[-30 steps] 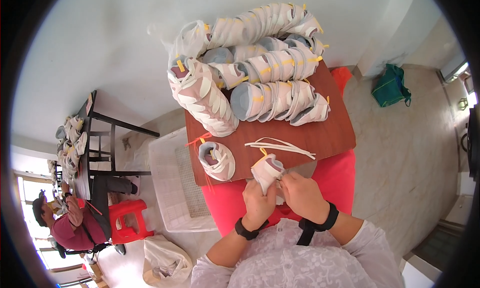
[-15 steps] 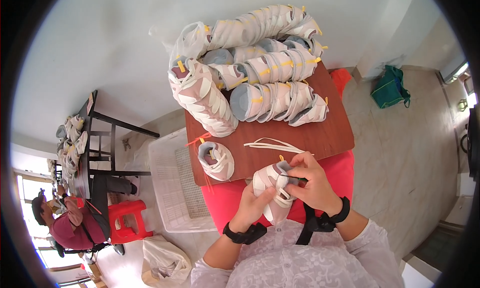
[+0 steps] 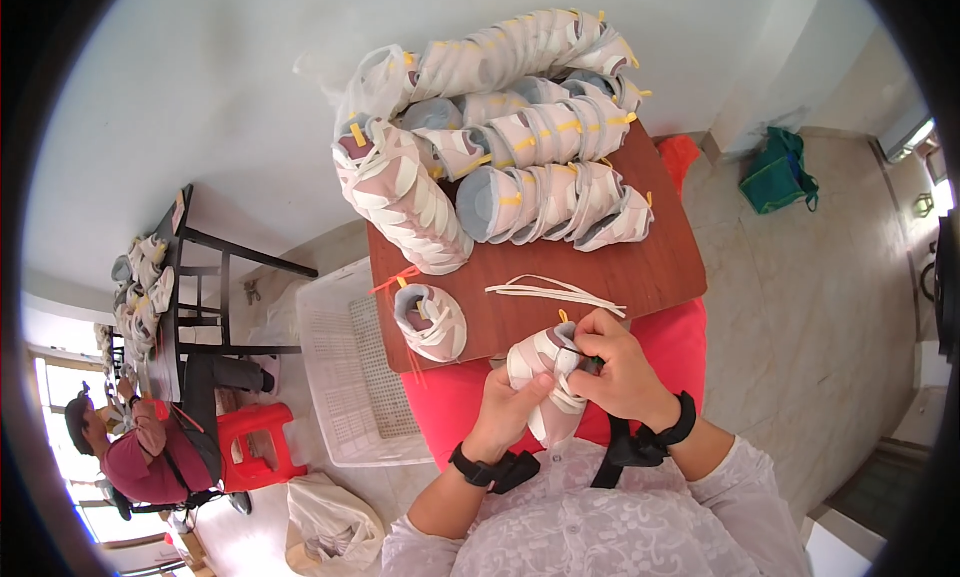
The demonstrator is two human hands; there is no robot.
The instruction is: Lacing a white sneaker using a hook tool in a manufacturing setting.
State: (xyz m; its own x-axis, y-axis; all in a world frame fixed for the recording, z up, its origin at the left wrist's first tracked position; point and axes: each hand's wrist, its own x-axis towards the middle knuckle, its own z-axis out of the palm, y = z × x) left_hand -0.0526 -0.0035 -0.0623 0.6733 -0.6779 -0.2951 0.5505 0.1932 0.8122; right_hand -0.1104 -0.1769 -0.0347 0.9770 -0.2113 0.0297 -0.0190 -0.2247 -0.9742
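Observation:
A pale pink and white shoe upper [image 3: 542, 357] is held upright close to my body, at the near edge of the brown table. Gripping its left side is my left hand [image 3: 508, 405], thumb across the front. My right hand [image 3: 622, 372] is closed at the lacing on its right side; a small dark thing shows between the fingers, its kind unclear. Loose white shoelaces [image 3: 560, 292] lie on the table just beyond. Left of them stands another laced shoe upper [image 3: 430, 322] with a red cord tied at its yellow tab.
Nested rows of shoe uppers [image 3: 545, 202] cover the far part of the brown table [image 3: 665, 262]. A white plastic crate [image 3: 330, 377] stands on the floor at left. Farther left, a person [image 3: 160, 457] sits at another table. A green bag [image 3: 780, 172] lies at right.
My right fingers have shifted slightly at the lacing, and the white lace loop that stood out there shows less. My left hand keeps its hold on the shoe upper.

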